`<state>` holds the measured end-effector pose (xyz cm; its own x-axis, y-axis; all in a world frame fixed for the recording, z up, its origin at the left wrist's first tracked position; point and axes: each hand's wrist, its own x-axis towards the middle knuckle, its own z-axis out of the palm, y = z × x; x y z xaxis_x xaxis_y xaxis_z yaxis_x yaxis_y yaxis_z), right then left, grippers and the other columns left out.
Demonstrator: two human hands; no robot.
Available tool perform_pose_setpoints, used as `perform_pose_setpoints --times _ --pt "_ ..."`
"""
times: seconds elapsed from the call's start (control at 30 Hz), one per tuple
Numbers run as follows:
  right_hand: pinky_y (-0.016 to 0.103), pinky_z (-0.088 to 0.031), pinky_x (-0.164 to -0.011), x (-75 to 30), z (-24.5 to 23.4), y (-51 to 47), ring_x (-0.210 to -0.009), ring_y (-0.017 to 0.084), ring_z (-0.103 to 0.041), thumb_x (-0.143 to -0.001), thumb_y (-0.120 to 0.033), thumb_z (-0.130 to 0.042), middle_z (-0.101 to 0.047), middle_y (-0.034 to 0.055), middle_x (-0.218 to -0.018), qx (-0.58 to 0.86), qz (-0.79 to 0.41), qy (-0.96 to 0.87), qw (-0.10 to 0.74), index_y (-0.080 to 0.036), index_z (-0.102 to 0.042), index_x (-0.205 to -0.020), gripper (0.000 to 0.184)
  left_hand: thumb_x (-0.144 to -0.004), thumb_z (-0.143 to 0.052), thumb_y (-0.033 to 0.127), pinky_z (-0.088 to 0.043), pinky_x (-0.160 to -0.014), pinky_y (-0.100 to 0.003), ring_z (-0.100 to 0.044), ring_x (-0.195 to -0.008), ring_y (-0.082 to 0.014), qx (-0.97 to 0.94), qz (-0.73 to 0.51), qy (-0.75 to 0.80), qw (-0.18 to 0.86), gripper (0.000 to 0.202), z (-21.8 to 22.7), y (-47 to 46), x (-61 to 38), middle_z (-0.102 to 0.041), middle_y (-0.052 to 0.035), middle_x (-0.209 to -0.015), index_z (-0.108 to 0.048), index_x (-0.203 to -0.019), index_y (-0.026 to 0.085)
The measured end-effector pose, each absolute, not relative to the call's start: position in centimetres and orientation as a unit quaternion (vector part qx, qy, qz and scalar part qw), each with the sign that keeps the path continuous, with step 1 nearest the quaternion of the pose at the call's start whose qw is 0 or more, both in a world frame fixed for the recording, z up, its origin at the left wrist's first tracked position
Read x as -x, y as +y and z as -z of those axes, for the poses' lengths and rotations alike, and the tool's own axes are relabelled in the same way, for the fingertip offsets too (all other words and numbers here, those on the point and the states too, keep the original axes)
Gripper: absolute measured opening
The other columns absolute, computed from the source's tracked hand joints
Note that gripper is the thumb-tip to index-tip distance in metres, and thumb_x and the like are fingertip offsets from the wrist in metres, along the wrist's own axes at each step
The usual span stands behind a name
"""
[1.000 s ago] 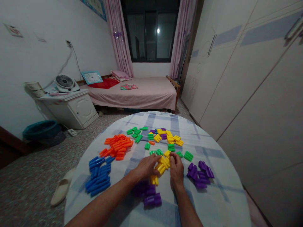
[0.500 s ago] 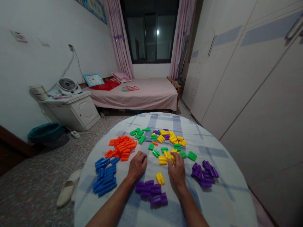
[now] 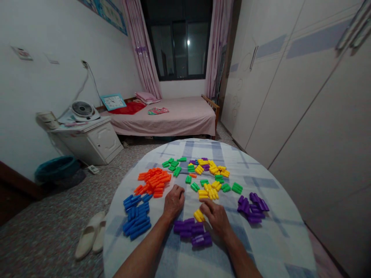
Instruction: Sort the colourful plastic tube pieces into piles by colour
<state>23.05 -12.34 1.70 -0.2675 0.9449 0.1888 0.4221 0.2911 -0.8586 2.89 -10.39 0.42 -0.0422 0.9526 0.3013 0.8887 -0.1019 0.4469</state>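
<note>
My left hand (image 3: pixel 174 201) rests on the table between the orange plastic pieces (image 3: pixel 155 180) and the yellow ones, its fingers loosely curled; I see nothing in it. My right hand (image 3: pixel 216 217) is open, thumb and index finger apart, just right of a yellow piece (image 3: pixel 199 215). Whether the fingertips touch that piece I cannot tell. Beyond the right hand lies a cluster of yellow pieces (image 3: pixel 211 191). Purple pieces (image 3: pixel 189 228) lie between my forearms, in front of the single yellow piece.
The round table (image 3: pixel 278 247) has a checked cloth. Blue pieces (image 3: pixel 137 218) lie at the left, more purple ones (image 3: pixel 253 208) at the right. Green pieces (image 3: pixel 175 165) and a mixed yellow-purple heap (image 3: pixel 214 166) are farther back. A bed (image 3: pixel 176 119) and a wardrobe (image 3: pixel 290 127) stand beyond.
My right hand has let go of the yellow cluster and moved back toward me, to the single yellow piece. The left hand stays curled in place. The view has shifted slightly.
</note>
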Motion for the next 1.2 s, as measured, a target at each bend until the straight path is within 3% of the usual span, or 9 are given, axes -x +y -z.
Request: perform_pose_setpoints --times 0.13,0.43,0.67,0.83,1.03,1.2 --pt "0.036 -0.041 -0.095 -23.3 -1.4 -12.0 -0.104 0.020 -0.059 -0.084 -0.033 -0.049 -0.067 0.0064 -0.110 0.476 -0.282 -0.733 0.396 -0.021 -0.066 -0.105 0.029 -0.084 -0.043 0.013 -0.041 -0.075 -0.024 -0.057 -0.083 -0.0136 -0.690 -0.275 0.667 0.061 0.019 -0.4 -10.3 -2.9 -0.057 -0.0021 -0.090 -0.060 -0.088 0.020" --pt "0.034 -0.043 -0.089 -23.0 -1.8 -12.0 -0.096 0.020 -0.058 -0.075 -0.023 -0.056 -0.066 0.0057 -0.099 0.461 -0.254 -0.793 0.307 -0.023 -0.070 -0.096 0.025 -0.084 -0.043 0.013 -0.042 -0.075 -0.024 -0.058 -0.083 -0.0133 -0.688 -0.284 0.664 0.060 0.019 -0.4 -10.3 -2.8 -0.057 -0.0020 -0.090 -0.060 -0.087 0.020" --pt "0.034 -0.043 -0.087 -22.8 -0.3 -11.1 -0.093 0.020 -0.056 -0.081 -0.021 -0.048 -0.065 0.0056 -0.094 0.500 -0.157 -0.785 0.330 -0.021 -0.067 -0.095 0.023 -0.083 -0.043 0.012 -0.041 -0.073 -0.023 -0.058 -0.081 -0.0129 -0.685 -0.286 0.667 0.067 0.019 -0.6 -10.3 -2.9 -0.057 -0.0018 -0.089 -0.060 -0.087 0.020" --pt "0.039 -0.039 -0.096 -23.9 -0.2 -9.2 -0.106 0.022 -0.050 -0.084 -0.019 -0.041 -0.060 0.0093 -0.110 0.548 -0.033 -0.747 0.374 -0.018 -0.062 -0.108 0.032 -0.083 -0.043 0.011 -0.042 -0.076 -0.024 -0.058 -0.083 -0.0132 -0.683 -0.292 0.665 0.072 0.019 -0.5 -10.3 -2.8 -0.057 -0.0018 -0.088 -0.060 -0.087 0.019" --pt "0.045 -0.038 -0.097 -24.7 0.4 -6.4 -0.119 0.028 -0.044 -0.083 -0.027 -0.046 -0.053 0.0129 -0.126 0.598 0.023 -0.738 0.312 -0.018 -0.057 -0.119 0.039 -0.083 -0.044 0.012 -0.042 -0.077 -0.024 -0.059 -0.085 -0.0135 -0.678 -0.298 0.667 0.081 0.019 -0.3 -10.2 -2.8 -0.057 -0.0020 -0.090 -0.060 -0.088 0.020" --pt "0.046 -0.039 -0.095 -24.5 1.5 -6.1 -0.119 0.028 -0.045 -0.087 -0.029 -0.042 -0.053 0.0133 -0.127 0.598 0.017 -0.748 0.286 -0.018 -0.059 -0.115 0.035 -0.084 -0.043 0.012 -0.042 -0.077 -0.024 -0.058 -0.084 -0.0138 -0.674 -0.294 0.673 0.086 0.019 -0.4 -10.2 -2.9 -0.057 -0.0022 -0.091 -0.060 -0.089 0.020"
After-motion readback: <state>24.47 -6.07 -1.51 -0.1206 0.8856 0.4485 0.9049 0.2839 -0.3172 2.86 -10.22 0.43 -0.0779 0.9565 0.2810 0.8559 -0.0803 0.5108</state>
